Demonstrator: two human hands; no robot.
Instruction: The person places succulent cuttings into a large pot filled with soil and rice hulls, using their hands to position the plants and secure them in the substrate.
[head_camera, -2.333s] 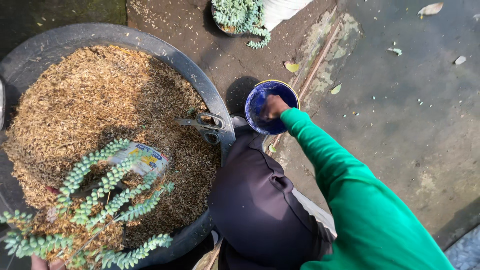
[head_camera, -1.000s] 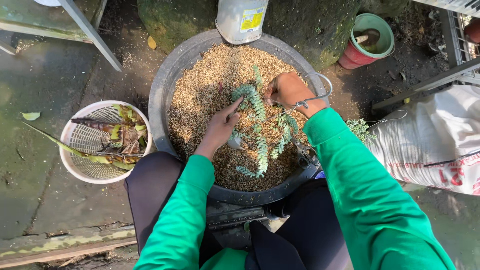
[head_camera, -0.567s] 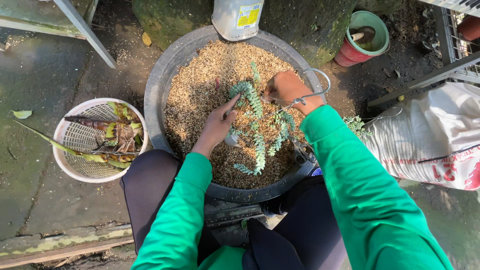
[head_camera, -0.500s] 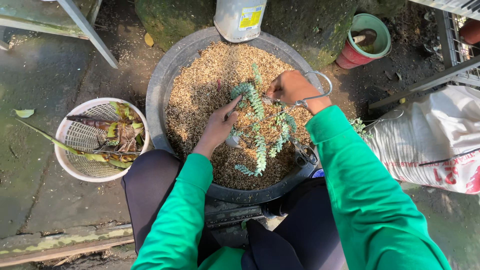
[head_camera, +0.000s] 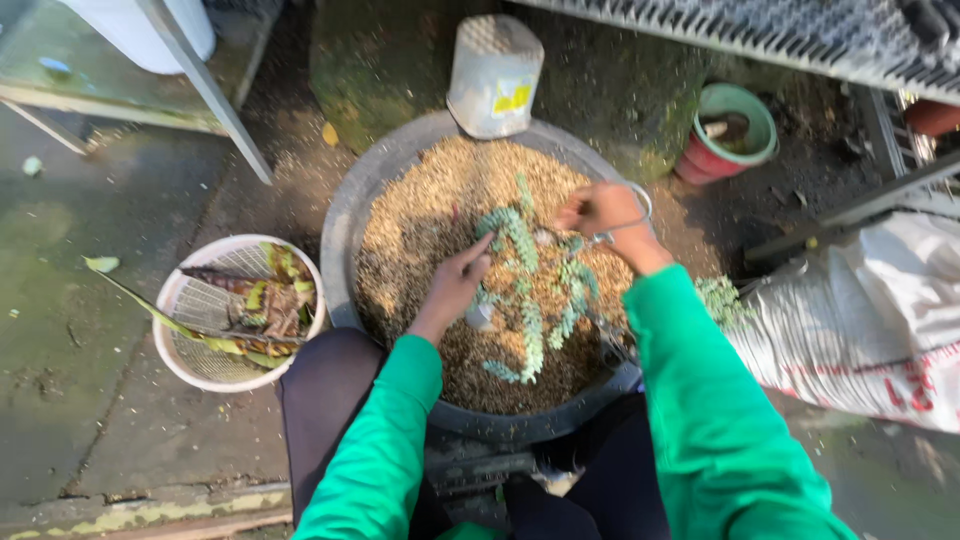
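A wide dark basin (head_camera: 352, 215) filled with tan husk mix sits on the ground before me. A pale green trailing succulent (head_camera: 532, 270) lies on the mix, with a small pot at its base. My left hand (head_camera: 455, 285) grips that small pot at the plant's base. My right hand (head_camera: 600, 208) is closed on metal scissors (head_camera: 628, 215) just right of the plant's upper stems. Both sleeves are bright green.
A white mesh basket (head_camera: 200, 300) of plant cuttings stands to the left. A white upturned container (head_camera: 495, 75) rests at the basin's far rim. A green and red pot (head_camera: 735, 130) sits at the back right, a white sack (head_camera: 870, 320) to the right.
Earlier my right hand was at a blue bowl off to the side. Both hands have since come onto the succulent in the basin and have barely shifted over the last second.
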